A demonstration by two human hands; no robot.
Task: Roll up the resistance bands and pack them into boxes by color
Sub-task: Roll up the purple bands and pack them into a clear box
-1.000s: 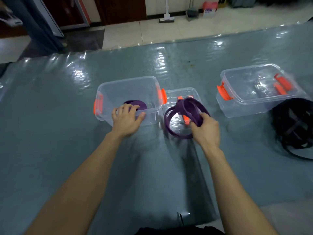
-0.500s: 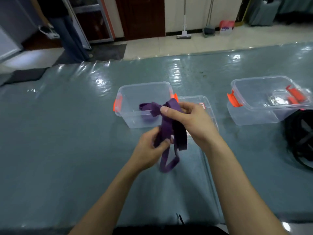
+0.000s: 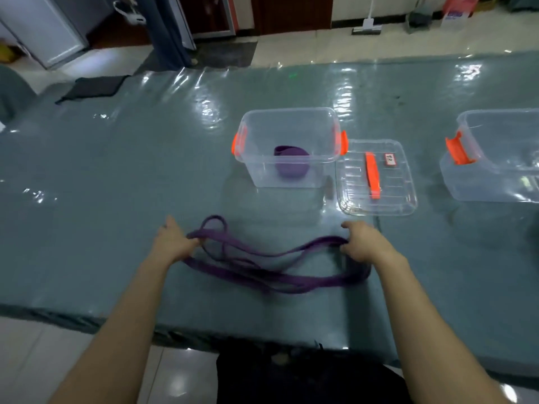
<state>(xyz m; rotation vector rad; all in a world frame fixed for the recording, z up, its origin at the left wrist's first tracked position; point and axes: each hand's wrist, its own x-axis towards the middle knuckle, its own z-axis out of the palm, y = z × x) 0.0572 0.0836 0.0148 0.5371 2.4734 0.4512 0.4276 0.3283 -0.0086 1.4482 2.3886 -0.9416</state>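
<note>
A long purple resistance band (image 3: 271, 268) lies stretched in loose loops across the table's near part. My left hand (image 3: 175, 243) grips its left end and my right hand (image 3: 361, 243) grips its right end. Beyond them stands a clear box with orange latches (image 3: 288, 118); a rolled purple band (image 3: 291, 166) sits inside it. A second clear box (image 3: 495, 158) stands at the far right, partly cut off by the frame edge.
The clear lid with an orange handle (image 3: 376, 177) lies flat just right of the first box. The table has a shiny grey-green cover (image 3: 131, 185); its near edge runs below my forearms. A person's legs (image 3: 166, 30) stand beyond the far left corner.
The bunched purple band was held up in front of the box; both hands have moved apart and down, and it now lies spread out on the table.
</note>
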